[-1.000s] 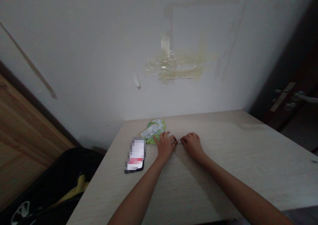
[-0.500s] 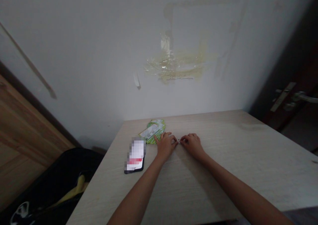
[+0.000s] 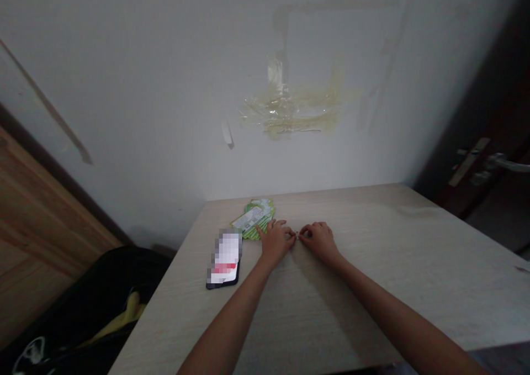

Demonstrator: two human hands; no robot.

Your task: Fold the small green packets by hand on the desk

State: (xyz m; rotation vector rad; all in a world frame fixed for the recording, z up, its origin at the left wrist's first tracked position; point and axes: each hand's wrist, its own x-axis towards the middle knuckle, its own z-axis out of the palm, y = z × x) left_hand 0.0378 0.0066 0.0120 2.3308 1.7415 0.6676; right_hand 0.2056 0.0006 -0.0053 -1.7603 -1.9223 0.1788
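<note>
Both my hands rest on a pale wooden table point(image 3: 372, 264), fingertips nearly meeting. My left hand point(image 3: 275, 241) and my right hand point(image 3: 318, 238) are curled, pinching a tiny object point(image 3: 297, 234) between them that is too small to name. Just left of my left hand lies a pile of green and white packets point(image 3: 253, 218). A phone point(image 3: 226, 258) with a lit screen lies flat on the table further left, near the edge.
A white wall with old tape residue point(image 3: 290, 107) stands right behind the table. A dark bag point(image 3: 91, 303) sits on the floor to the left, beside a wooden panel point(image 3: 28, 220). A dark door with a metal handle point(image 3: 503, 162) is at the right.
Almost nothing has moved. My two hands stay together at the same spot, with the fingertips shifting only slightly.
</note>
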